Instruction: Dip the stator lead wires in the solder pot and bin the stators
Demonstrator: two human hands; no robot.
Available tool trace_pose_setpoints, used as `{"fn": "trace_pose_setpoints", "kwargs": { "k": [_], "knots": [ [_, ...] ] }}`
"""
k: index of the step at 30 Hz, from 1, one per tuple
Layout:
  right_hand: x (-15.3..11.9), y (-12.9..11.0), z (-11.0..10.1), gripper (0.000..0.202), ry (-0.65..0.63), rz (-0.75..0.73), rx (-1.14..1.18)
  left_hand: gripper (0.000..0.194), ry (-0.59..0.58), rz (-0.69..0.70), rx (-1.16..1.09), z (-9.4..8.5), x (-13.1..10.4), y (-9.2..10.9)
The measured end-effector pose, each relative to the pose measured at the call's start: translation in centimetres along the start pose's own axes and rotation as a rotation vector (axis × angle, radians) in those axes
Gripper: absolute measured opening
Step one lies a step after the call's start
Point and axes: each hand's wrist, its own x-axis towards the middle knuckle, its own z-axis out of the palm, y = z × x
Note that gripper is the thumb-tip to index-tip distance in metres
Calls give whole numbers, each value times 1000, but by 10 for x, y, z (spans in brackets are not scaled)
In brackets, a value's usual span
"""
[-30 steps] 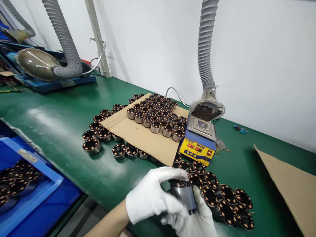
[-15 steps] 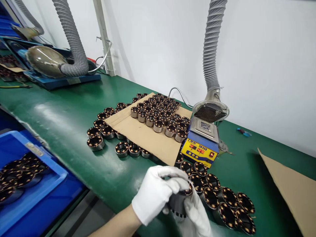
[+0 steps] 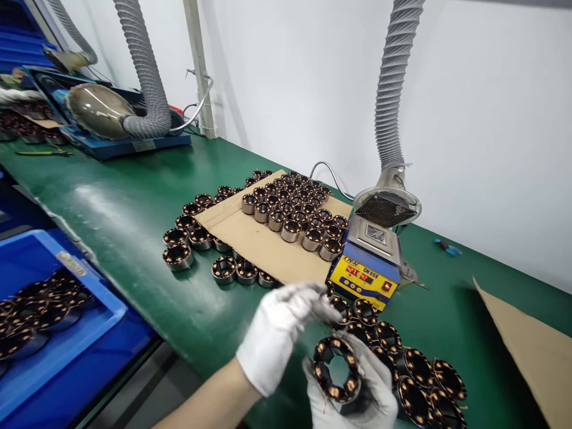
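Note:
My right hand [image 3: 378, 378], in a white glove, is wrapped round a motor stator [image 3: 319, 381]. The ring's open face points up towards me, with copper windings around its dark rim and a thin wire end hanging below. Just above and left of it, my left hand [image 3: 286, 325], also gloved, is apart from the stator. Its fingers reach to the right, slightly blurred, and I see nothing held in them. Several more stators [image 3: 415, 366] stand on the green bench right beside my right hand.
A blue-and-yellow solder pot [image 3: 364, 280] stands ahead under an extraction hood [image 3: 388, 202]. Left of it, cardboard [image 3: 250, 241] bears rows of stators. A blue crate [image 3: 105, 319] of stators is at left. Another cardboard sheet [image 3: 531, 345] lies right. A co-worker's gloved hand [image 3: 20, 96] shows far left.
My left hand has come off the stator and moved up and away from it. The stator, in my right hand, has turned so its open face shows. A co-worker's hand has come into view.

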Motion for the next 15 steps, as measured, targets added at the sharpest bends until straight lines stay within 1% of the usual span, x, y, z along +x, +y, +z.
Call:
{"fn": "trace_pose_setpoints", "kwargs": {
  "k": [1,2,3,5,7,9,11,13,15],
  "knots": [
    [3,2,-6,52,1,-33,6,37,23,32,-3,-1,1,5],
    [5,4,-10,51,-9,-90,-2,38,25,32,37,-2,2,10],
    [8,6,-14,51,-31,-163,-29,40,5,6,120,-2,3,13],
    [11,8,-15,54,-75,-347,-140,40,-50,-106,328,0,2,17],
    [12,8,-9,56,-74,-574,-288,31,-46,-185,407,4,0,15],
    [10,6,-1,56,-27,-755,-384,19,-16,-210,385,8,-2,12],
    [8,2,7,56,3,-842,-421,14,-21,-236,354,11,-3,10],
    [7,0,11,59,3,-862,-441,13,-11,-251,347,12,-2,9],
    [6,-2,11,65,-6,-874,-460,13,31,-219,359,11,0,8]
  ]
}}
